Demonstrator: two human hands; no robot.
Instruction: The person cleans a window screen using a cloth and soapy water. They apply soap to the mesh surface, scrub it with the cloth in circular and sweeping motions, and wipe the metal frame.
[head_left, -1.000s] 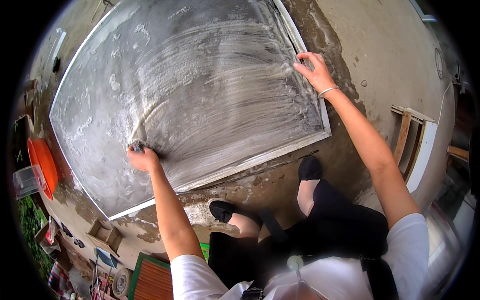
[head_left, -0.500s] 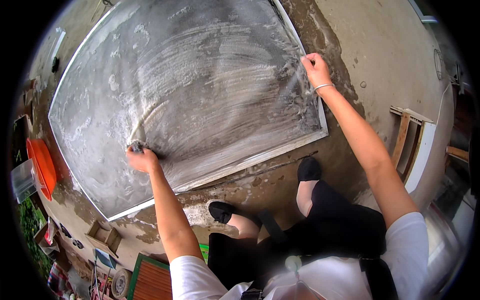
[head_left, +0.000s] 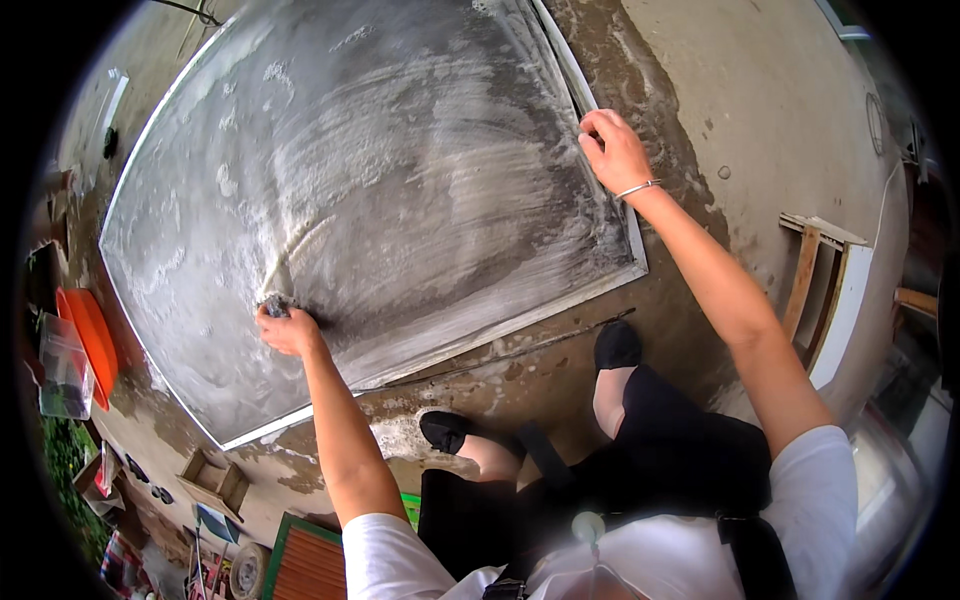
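A large framed panel, like a mesh screen [head_left: 450,220], lies before me, covered with white suds and streaks. My left hand [head_left: 287,330] is closed around a small dark grey scouring pad [head_left: 277,304] pressed to the panel's lower left part. A thick curved line of foam [head_left: 297,240] runs up from the pad. At the right edge, my right hand [head_left: 612,155] has its fingers curled over the white frame [head_left: 568,75]; the palm hides part of the rim. A narrow dark gap shows along the frame's inner side above that hand.
Wet concrete [head_left: 680,160] surrounds the panel. An orange basin [head_left: 90,335] and a clear plastic box [head_left: 62,370] stand at left. A small wooden box [head_left: 213,484] sits lower left; a wooden frame [head_left: 825,290] is at right. My feet are just below the panel.
My right hand has shifted left and slightly down, its fingers curled further over the rim. The panel's right edge has moved slightly left. The left hand and pad sit slightly lower.
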